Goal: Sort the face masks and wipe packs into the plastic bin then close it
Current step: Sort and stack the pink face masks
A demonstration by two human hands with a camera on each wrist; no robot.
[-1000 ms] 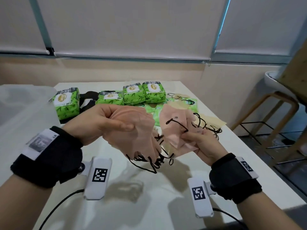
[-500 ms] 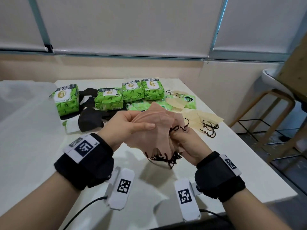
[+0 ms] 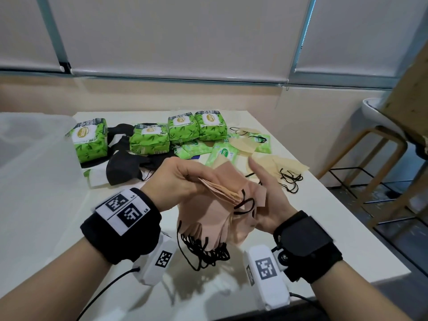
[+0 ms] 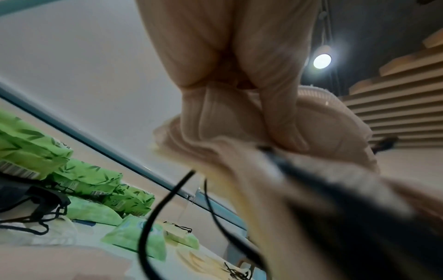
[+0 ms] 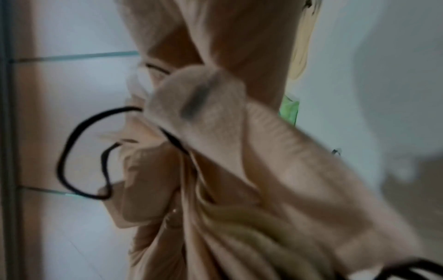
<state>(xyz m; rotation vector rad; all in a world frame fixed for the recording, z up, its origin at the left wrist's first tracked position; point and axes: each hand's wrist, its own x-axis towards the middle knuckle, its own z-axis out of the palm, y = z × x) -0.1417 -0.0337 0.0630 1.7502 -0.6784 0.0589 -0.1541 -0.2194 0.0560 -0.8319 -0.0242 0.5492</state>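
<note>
Early in the task, by the look of it. Left hand (image 3: 176, 181) grips a stack of pink masks (image 3: 222, 205), fingers curled over the top edge, thumb side toward the camera. Right hand (image 3: 268, 202) is flat against the right side of the stack, fingers straight and pointing up, palm touching the masks: squaring the stack rather than gripping it. Black ear loops (image 3: 203, 251) hang below the stack, between the two wrists.

Bin (image 3: 34, 163) sits left of the left hand. Translucent, and I can't tell what's inside, if anything.

Still out on the table (image 3: 231, 286):
- four big green wipe packs (image 3: 150, 140) in a row beyond the hands
- several flat small wipe packs (image 3: 222, 156) just beyond the fingertips
- black masks (image 3: 125, 167) beyond the left hand, near the bin
- tan masks (image 3: 284, 165) beyond the right hand, loops tangled

Judgement: only the pink masks are gathered so far, not yet in the bin. Remaining: drop the stack in, then the black and tan masks, all wipe packs, then close the bin. No lid identifiable in view.
</note>
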